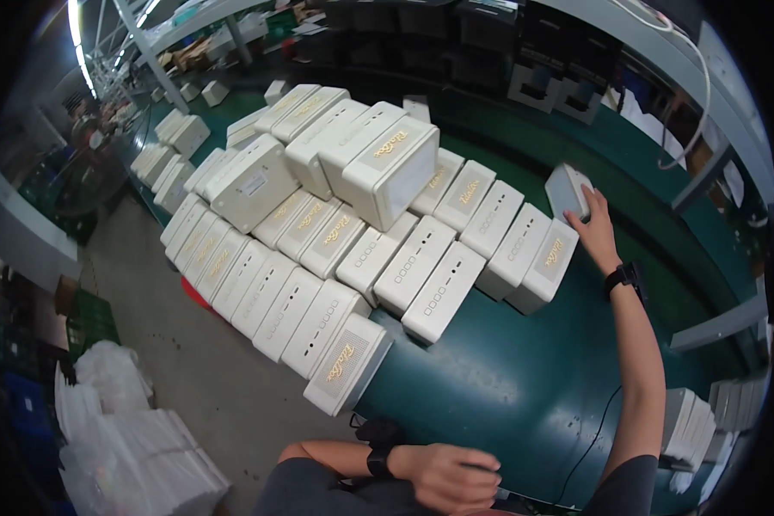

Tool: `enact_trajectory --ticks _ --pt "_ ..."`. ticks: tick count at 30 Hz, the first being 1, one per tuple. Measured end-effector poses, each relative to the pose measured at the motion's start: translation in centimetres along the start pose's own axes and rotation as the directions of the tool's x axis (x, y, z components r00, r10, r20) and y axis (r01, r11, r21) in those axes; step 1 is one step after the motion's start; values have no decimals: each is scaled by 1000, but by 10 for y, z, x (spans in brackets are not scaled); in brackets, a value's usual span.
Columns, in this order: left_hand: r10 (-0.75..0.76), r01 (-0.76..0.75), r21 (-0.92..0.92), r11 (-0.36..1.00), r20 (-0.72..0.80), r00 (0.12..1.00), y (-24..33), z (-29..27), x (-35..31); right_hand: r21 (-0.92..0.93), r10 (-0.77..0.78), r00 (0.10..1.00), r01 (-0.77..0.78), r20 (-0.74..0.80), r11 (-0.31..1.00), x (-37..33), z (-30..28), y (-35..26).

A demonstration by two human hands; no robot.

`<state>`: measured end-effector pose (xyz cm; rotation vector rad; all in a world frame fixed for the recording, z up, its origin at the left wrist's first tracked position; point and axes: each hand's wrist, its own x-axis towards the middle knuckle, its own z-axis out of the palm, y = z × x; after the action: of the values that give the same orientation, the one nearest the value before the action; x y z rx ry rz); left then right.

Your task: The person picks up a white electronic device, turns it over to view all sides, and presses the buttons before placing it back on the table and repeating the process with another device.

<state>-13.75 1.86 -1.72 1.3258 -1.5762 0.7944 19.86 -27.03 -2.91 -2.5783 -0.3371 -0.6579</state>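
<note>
My right hand (593, 218) reaches out to the far right, its fingers and thumb closed around the edge of a white box-shaped speaker (564, 191). That speaker is tilted and stands apart from the rows, behind their right end. My left hand (454, 478) is close to my body at the table's near edge, fingers curled in, with nothing visible in it. Many alike white speakers (443, 292) stand in tight rows left of my right hand. Some show buttons and ports, others a grille with gold lettering. A few more speakers (392, 163) are stacked on top of the rows.
The rows stand on a green table (464, 378). A thin black cable (589, 439) crosses its near right part. Flat white pieces (686, 426) stand at the right. Dark bins (482, 64) line the back under a grey metal frame. White plastic bags (138, 456) lie at the lower left.
</note>
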Motion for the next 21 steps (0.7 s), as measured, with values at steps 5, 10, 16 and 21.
enact_trajectory --ticks 5,10,16,21 --pt "-607 606 -122 786 33 794 -13 23 -7 71 197 980 -199 32 977 13 -7 23" --pt "-762 764 26 644 101 639 -20 -1 -11 471 350 929 -364 120 803 -45 -72 59" --pt "-878 880 14 474 81 472 -39 -15 -15 393 272 937 -339 217 855 -178 -159 -57" --pt "-857 856 51 515 21 515 -55 0 9 359 -38 913 -122 406 925 -232 -177 -129"
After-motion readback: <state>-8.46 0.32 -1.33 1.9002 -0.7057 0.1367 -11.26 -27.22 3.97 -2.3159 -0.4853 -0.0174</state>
